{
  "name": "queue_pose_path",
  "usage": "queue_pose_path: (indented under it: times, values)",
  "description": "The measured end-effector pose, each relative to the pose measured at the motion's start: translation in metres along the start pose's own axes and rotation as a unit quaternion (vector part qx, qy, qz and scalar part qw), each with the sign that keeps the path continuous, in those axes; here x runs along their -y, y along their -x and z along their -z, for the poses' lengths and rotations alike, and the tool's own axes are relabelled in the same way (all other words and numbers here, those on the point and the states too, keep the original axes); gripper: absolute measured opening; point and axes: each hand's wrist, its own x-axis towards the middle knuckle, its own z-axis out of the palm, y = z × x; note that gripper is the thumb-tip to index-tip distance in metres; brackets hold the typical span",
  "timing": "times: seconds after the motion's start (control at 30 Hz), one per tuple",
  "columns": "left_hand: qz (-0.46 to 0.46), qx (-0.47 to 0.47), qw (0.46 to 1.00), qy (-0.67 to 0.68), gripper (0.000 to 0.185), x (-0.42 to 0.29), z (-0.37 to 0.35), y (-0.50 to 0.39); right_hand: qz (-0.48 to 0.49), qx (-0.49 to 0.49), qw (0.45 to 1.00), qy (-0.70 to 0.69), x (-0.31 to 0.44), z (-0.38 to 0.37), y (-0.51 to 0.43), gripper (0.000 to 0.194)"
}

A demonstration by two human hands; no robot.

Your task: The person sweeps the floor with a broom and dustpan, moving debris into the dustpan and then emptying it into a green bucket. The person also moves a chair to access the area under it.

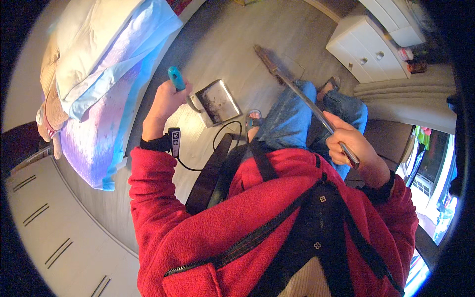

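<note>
My left hand (169, 102) is closed around the teal handle grip (176, 77) of a metal dustpan (222, 100). Dark dust and crumbs (219, 103) lie in the pan, which is at floor level. My right hand (349, 143) grips the metal pole of a long broom (304, 99). The pole slants away from me, and its brown brush head (266, 61) is down at the floor beyond my knees. The brush head and the dustpan are apart.
On the left is a bed with a cream quilt (89, 48) and a plush toy (53, 111). White drawers (41, 222) stand at the lower left, a white cabinet (365, 52) at the upper right. A black cable (226, 126) hangs near the dustpan. My sandalled foot (254, 118) is beside it.
</note>
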Motion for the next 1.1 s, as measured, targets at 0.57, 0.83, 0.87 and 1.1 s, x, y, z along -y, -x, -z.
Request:
queue_pose_path:
  times: [0.57,0.83,0.87,1.1]
  values:
    - [0.081,-0.118,0.989,0.042,0.022,0.040,0.008,0.033,-0.010,0.158,0.987,0.006,0.015,-0.015,-0.003,0.066]
    - [0.096,-0.213,0.969,0.083,0.025,0.056,0.036,0.046,0.187,-0.021,0.905,0.382,0.057,-0.013,-0.111,0.073]
    - [0.102,-0.222,0.965,0.091,0.025,0.059,0.037,0.045,0.186,-0.027,0.900,0.393,0.054,-0.018,-0.129,0.075]
    - [0.120,-0.252,0.956,0.086,0.028,0.084,0.038,0.029,0.130,0.013,0.845,0.518,0.002,-0.031,-0.154,0.082]
